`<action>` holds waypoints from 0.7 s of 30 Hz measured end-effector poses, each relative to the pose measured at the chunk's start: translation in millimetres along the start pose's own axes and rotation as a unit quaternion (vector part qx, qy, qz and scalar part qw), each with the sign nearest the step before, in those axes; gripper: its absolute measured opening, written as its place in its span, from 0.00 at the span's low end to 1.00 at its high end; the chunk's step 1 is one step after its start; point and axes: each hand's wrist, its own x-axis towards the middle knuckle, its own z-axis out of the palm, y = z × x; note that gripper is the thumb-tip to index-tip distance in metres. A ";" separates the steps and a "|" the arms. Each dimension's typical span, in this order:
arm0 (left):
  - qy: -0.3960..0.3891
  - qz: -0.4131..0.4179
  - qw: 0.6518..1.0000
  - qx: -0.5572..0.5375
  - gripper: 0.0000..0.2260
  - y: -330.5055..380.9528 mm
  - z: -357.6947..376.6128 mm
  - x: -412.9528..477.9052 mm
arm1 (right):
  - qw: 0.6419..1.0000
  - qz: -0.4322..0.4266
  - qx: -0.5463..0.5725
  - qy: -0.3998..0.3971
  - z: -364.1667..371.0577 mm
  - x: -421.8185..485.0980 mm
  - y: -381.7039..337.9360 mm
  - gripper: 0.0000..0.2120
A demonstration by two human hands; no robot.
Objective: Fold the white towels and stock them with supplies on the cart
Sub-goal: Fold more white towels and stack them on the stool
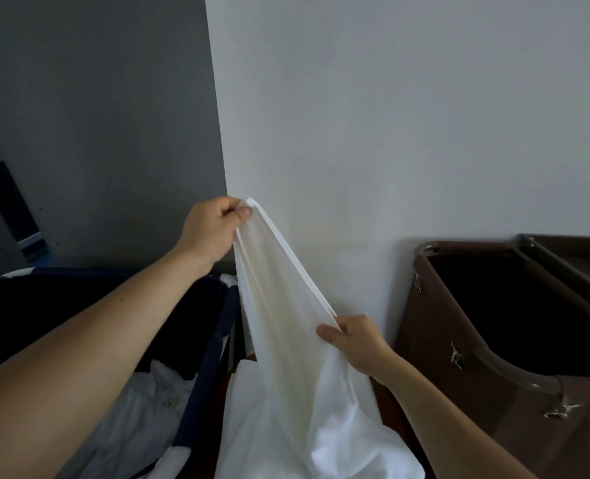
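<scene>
Navy hamper on my left: crumpled white linen lies down in it, under my forearm. Brown cart bin on my right, metal clips along its side, and the inside is too dark for me to tell what it holds. Between the two hangs the white towel, doubled along one edge and stretched on a slant in front of the pale wall. My left hand is up high, thumb and fingers pinching the top corner. My right hand is lower and nearer me, pinching the same doubled edge further down. The rest of the cloth drapes loose below both hands, bunching toward the bottom of the view.
</scene>
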 end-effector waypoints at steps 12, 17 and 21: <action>0.059 -0.116 0.991 0.019 0.09 -53.3 -19.2 36.0 | 0.993 0.005 0.072 -0.094 -50.3 -27.8 43.4 0.23; 0.054 -0.106 0.993 0.027 0.08 -58.5 -19.9 39.4 | 0.996 -0.064 -0.060 -0.006 -53.0 -21.3 52.1 0.08; 0.063 -0.110 0.992 0.008 0.09 -56.4 -23.9 46.7 | 0.990 -0.100 -0.062 0.082 -48.5 -22.4 60.8 0.06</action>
